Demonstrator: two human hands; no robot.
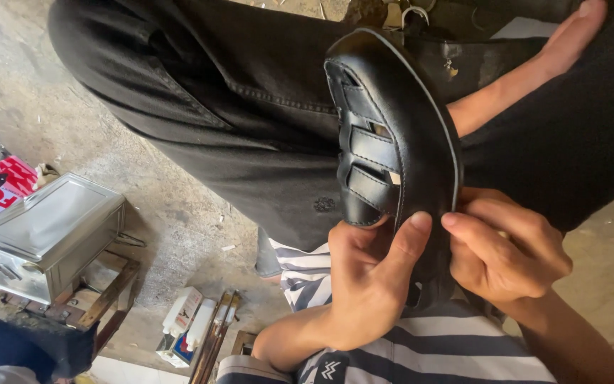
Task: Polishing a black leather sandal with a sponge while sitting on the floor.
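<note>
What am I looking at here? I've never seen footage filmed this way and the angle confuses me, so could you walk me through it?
There is one picture, taken by a camera worn on a person's head and looking down at their own lap and hands. That is why the body seems oddly turned. No machine is involved, only two bare hands.

Both hands hold a black leather shoe upper with cut-out straps, resting over the person's dark trousers. The left hand grips its lower end, thumb pressed on the leather. The right hand pinches the same end from the other side. A striped shirt shows at the bottom.

On the concrete floor to the left stands a metal box on a wooden stand, with small white bottles nearby.
</note>
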